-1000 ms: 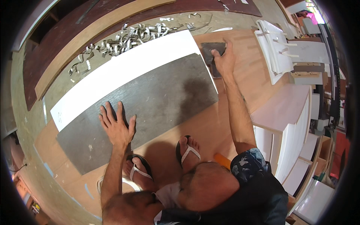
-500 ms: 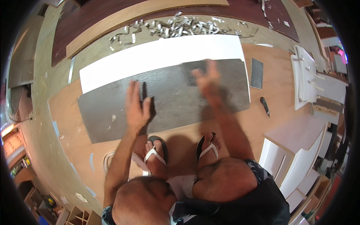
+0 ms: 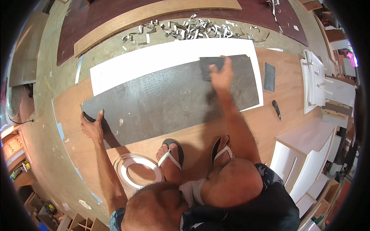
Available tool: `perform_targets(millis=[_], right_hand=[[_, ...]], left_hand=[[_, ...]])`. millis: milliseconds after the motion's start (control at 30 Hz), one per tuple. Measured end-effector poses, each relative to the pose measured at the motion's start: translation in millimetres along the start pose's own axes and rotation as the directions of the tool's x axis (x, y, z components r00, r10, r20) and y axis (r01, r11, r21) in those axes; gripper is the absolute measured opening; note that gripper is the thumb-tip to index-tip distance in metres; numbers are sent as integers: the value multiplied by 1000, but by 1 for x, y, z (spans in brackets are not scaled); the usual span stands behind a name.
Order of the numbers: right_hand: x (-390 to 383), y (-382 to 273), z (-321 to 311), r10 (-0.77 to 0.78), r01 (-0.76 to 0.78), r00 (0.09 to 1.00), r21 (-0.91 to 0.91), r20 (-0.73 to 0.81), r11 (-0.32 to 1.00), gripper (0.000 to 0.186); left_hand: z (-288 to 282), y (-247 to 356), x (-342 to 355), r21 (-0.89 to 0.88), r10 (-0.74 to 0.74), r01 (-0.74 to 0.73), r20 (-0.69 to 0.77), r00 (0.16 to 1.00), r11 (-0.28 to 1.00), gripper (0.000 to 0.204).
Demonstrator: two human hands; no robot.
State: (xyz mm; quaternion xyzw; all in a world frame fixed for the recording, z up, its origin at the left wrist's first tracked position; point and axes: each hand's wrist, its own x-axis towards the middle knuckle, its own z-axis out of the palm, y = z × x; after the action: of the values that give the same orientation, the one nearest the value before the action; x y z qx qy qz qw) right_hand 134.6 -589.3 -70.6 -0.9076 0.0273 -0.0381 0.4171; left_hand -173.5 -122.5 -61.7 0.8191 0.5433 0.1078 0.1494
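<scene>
Dark-grey panel lies under your right hand, which pinches dark block on it. Left hand, fingers spread, at panel's left edge. Black cutter right of right hand.

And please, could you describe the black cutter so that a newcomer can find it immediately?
Find the large dark grey panel in the middle, then go past its right end onto the brown board. There, lower in the view than a small grey rectangle, lies the cutter; unlike that broad neighbour, it is slim, black and tapering.
</scene>
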Motion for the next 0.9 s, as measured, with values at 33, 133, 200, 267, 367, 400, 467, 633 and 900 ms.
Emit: perform_targets(millis=[33,133,200,267,367,400,467,633,900], right_hand=[[8,11,-16,43,-39,996,47,-82,998,57],[47,61,-75,218,-136,956,361,-196,923,51],[59,85,-98,308,-220,919,328,-246,919,56],[51,85,-90,239,-186,934,211,-265,960,60],[5,39,-34,-20,20,983,-3,-184,1000,64],[-15,17,-7,7,-7,996,-6,-90,1000,65],[-34,-17,26,54,-52,994,-19,95,998,67],[5,-15,-3,-17,19,999,41,-37,999,65],[-75,-58,53,-4,17,953,-41,303,999,69]], left_hand=[[-2,3,0,55,-18,20,-20,1000,998,115],[-2,13,-6,54,67,-66,-17,998,996,117],[3,21,-15,42,60,-61,14,998,997,117],[7,32,-22,36,64,-65,33,997,997,116],[7,44,-28,53,87,-88,14,996,995,116],[7,46,-29,57,68,-70,46,997,996,116],[5,46,-27,70,48,-51,52,997,996,117],[6,41,-30,-28,149,-147,47,988,989,119],[25,95,-82,63,179,-179,4,984,982,122]])
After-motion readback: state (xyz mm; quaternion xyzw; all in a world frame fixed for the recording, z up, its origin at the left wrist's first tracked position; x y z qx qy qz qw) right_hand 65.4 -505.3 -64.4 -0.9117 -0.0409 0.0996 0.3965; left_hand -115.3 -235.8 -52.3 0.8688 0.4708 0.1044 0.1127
